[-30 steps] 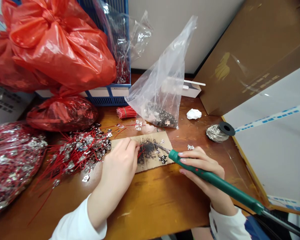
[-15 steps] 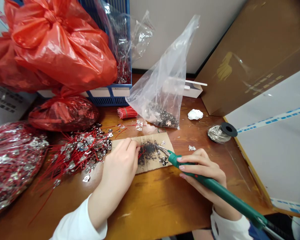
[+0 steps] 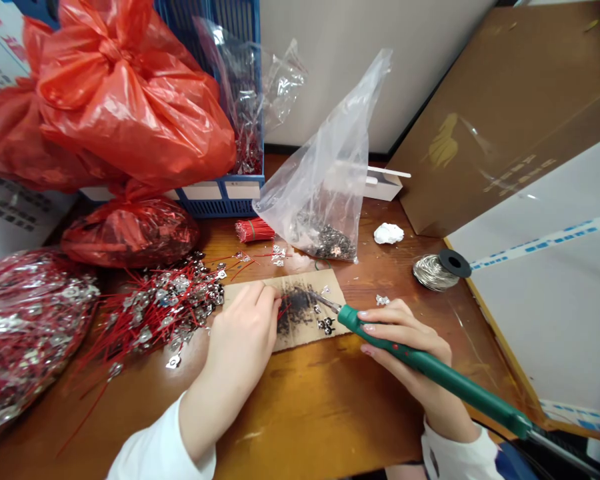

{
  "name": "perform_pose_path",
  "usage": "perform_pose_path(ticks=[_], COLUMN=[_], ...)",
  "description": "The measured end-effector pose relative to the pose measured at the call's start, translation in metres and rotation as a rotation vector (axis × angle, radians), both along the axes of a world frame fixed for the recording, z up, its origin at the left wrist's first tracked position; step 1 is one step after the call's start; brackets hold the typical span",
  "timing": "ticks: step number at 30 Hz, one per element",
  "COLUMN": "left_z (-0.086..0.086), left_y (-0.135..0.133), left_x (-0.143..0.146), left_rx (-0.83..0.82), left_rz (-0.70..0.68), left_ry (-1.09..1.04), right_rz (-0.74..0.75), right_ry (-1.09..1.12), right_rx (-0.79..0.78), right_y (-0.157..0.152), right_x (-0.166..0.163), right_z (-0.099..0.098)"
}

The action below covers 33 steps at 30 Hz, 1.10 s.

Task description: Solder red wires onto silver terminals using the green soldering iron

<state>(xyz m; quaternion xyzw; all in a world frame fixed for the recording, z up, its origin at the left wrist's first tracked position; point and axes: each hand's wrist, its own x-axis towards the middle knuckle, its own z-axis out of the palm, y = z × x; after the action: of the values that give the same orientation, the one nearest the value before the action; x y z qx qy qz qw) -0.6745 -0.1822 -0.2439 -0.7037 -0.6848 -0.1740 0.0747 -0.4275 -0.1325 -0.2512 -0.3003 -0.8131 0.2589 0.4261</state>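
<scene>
My right hand (image 3: 420,353) is wrapped around the green handle of a soldering iron (image 3: 463,388). The iron's metal tip points left, over the blackened patch of a cardboard piece (image 3: 250,288). At the left part of that cardboard, my left hand (image 3: 245,327) has its fingers pinched together on a thin red wire (image 3: 283,308), of which only a short end shows past the fingertips. Several small metal terminals (image 3: 325,325) lie on the cardboard below the iron's tip. To the left of my left hand spreads a pile of red wires with metal tabs (image 3: 165,300).
Red plastic bags (image 3: 135,113) and a blue crate (image 3: 217,200) stand at the back left. Behind the cardboard are a clear bag of small parts (image 3: 325,200) and a red wire bundle (image 3: 255,230). On the right lie a solder wire spool (image 3: 437,272) and a white lump (image 3: 389,233).
The whole view has shifted slightly. Both hands keep nearly the same pose, with the iron's tip still over the blackened patch.
</scene>
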Motion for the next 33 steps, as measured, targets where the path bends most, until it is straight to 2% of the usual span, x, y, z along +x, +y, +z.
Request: perform_pose_path(ticks=[7,19,25,29,33], left_z=[0.001,-0.001,0.001,0.001,0.000], left_y=[0.001,0.000,0.001,0.003,0.002], left_x=[0.001,0.000,0.000,0.001,0.001], left_rx=[0.000,0.004,-0.028,-0.005,0.013], left_rz=[0.000,-0.008,0.010,0.009,0.001], left_ry=[0.000,-0.003,0.009,0.012,0.011], right_rz=[0.072,0.112,0.133,0.157,0.212], right_ry=[-0.002,-0.058,-0.105,-0.171,-0.202], right_rx=[0.017,0.067,0.237,0.380,0.459], right_y=[0.000,0.000,-0.008,-0.015,-0.020], right_x=[-0.002,0.002,-0.002,-0.005,-0.006], right_z=[0.004,-0.004,-0.008,-0.016,-0.022])
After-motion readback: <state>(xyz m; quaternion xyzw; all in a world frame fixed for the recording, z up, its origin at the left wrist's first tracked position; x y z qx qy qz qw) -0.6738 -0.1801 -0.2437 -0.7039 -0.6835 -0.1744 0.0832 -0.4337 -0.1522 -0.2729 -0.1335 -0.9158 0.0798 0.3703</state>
